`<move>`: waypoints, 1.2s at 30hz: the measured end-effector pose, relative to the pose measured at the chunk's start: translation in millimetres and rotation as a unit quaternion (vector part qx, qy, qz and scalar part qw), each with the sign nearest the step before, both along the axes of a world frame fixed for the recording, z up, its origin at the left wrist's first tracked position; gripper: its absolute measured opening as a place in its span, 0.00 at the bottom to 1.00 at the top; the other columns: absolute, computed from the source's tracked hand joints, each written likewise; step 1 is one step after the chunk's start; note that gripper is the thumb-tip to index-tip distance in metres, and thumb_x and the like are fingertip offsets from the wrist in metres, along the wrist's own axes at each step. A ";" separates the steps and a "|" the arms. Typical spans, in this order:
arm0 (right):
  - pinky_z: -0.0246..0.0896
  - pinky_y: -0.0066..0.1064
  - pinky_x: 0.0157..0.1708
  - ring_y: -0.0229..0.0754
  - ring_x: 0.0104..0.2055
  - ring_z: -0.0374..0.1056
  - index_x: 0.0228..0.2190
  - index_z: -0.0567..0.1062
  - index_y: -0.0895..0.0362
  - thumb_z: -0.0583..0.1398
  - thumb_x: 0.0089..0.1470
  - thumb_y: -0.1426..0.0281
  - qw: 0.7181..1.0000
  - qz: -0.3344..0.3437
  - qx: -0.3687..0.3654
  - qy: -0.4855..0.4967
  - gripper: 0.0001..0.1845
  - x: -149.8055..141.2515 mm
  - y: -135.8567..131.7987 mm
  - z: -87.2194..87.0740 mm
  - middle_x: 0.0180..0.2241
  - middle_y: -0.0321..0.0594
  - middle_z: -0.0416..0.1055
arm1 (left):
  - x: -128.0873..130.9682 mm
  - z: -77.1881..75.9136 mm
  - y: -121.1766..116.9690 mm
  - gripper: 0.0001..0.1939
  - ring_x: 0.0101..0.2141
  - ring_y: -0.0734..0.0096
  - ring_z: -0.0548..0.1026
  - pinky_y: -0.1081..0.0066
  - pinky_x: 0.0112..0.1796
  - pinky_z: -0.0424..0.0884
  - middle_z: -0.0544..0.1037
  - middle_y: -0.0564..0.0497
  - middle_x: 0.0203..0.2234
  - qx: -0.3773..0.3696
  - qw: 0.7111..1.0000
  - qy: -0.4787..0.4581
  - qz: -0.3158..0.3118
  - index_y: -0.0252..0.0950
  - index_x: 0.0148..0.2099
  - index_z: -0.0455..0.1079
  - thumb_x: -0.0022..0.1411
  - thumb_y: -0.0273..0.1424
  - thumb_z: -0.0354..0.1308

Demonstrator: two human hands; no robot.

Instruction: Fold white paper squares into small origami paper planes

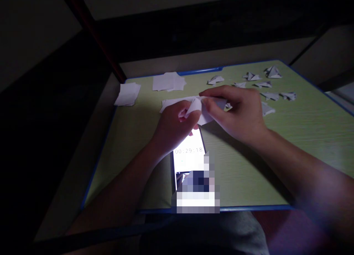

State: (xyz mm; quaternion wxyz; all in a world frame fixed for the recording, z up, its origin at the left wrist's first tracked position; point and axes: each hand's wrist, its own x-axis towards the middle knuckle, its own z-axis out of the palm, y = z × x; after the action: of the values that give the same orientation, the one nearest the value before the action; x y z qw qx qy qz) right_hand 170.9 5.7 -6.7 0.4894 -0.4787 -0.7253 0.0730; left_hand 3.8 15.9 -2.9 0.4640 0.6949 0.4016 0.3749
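Between my two hands, above the middle of the table, is a partly folded sheet of white paper (pixel 206 116). My left hand (pixel 177 124) pinches its left part, where a flap stands up between thumb and fingers. With thumb and forefinger, my right hand (pixel 238 111) grips the paper's right side near the top. Some of my left fingers are hidden behind the paper. Below my hands a lit phone (pixel 189 148) lies on the table, showing a timer at 00:29:18; its lower part is blurred out.
A pale green table (pixel 243 174) with a blue rim spreads beneath. Stacks of white paper lie at the far left (pixel 127 94) and back middle (pixel 168 81). Several small folded paper pieces (pixel 273 72) are scattered at the back right. The surroundings are dark.
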 end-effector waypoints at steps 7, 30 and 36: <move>0.65 0.34 0.31 0.42 0.32 0.73 0.34 0.81 0.53 0.64 0.54 0.66 0.999 -0.011 -0.004 0.035 0.07 0.4 1.9 0.1 0.32 0.38 0.79 | -1.7 0.6 1.1 0.04 0.17 0.82 0.71 0.83 0.17 0.66 0.73 0.56 0.19 0.002 1.000 -0.011 0.007 0.33 0.30 0.67 0.58 0.27 0.56; 0.57 0.27 0.19 0.34 0.22 0.65 0.27 0.80 0.53 0.67 0.48 0.68 0.958 0.042 -0.126 0.253 0.02 2.4 12.6 -1.0 0.24 0.33 0.75 | -1.1 2.2 -0.3 0.06 0.17 0.80 0.69 0.80 0.17 0.65 0.72 0.57 0.18 -0.009 1.000 -0.011 0.014 0.35 0.28 0.65 0.58 0.28 0.56; 0.56 0.26 0.18 0.33 0.21 0.65 0.28 0.80 0.54 0.67 0.48 0.68 0.954 0.062 -0.142 0.258 0.03 2.9 11.5 0.3 0.24 0.33 0.74 | -1.3 6.1 -0.8 0.06 0.16 0.81 0.69 0.81 0.16 0.64 0.72 0.57 0.17 -0.011 1.000 -0.017 0.021 0.34 0.28 0.65 0.58 0.26 0.56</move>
State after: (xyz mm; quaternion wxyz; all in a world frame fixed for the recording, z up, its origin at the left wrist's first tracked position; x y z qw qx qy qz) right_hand 173.8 17.2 -6.5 0.5811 -0.4627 -0.5847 0.3261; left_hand 2.5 15.1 3.1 0.4709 0.6744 0.4122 0.3918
